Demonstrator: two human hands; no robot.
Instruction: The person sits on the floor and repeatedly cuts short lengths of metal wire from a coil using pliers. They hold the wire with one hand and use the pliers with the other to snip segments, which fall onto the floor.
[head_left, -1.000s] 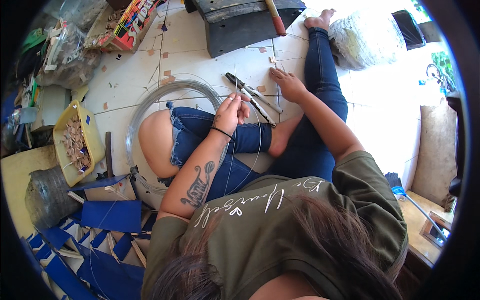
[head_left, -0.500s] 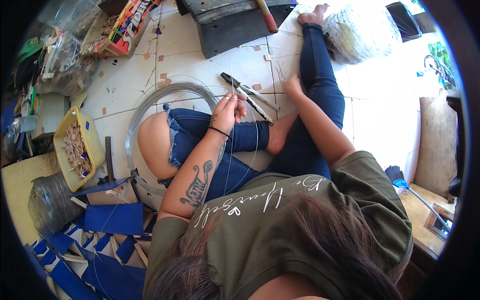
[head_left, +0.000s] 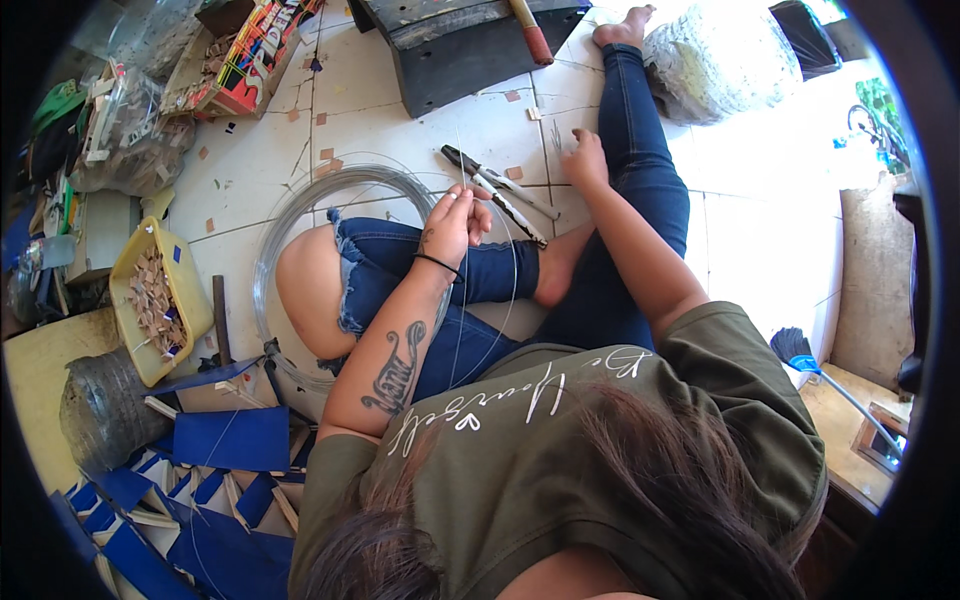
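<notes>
My left hand (head_left: 455, 222) is raised over my bent left knee and pinches thin steel wire strands (head_left: 462, 300) that run down across my thigh. A large coil of the same wire (head_left: 300, 205) lies on the tiled floor around that knee. My right hand (head_left: 585, 160) rests fingers-down on the white tile beside my outstretched right leg, just right of the long-handled cutters (head_left: 495, 190). A few short wire pieces lie by its fingertips; whether it grips one is unclear.
A yellow tub of small tan pieces (head_left: 155, 300) and a hammer (head_left: 220, 320) lie to my left. Blue card sheets (head_left: 230, 440) pile up at lower left, with a dark box (head_left: 470, 50) ahead, a cluttered tray (head_left: 240, 50), a white sack (head_left: 715, 60) and a broom (head_left: 815, 365).
My right hand has slid a little right, off the cutters' handles onto the bare tile. My left hand stays on the wire over the knee.
</notes>
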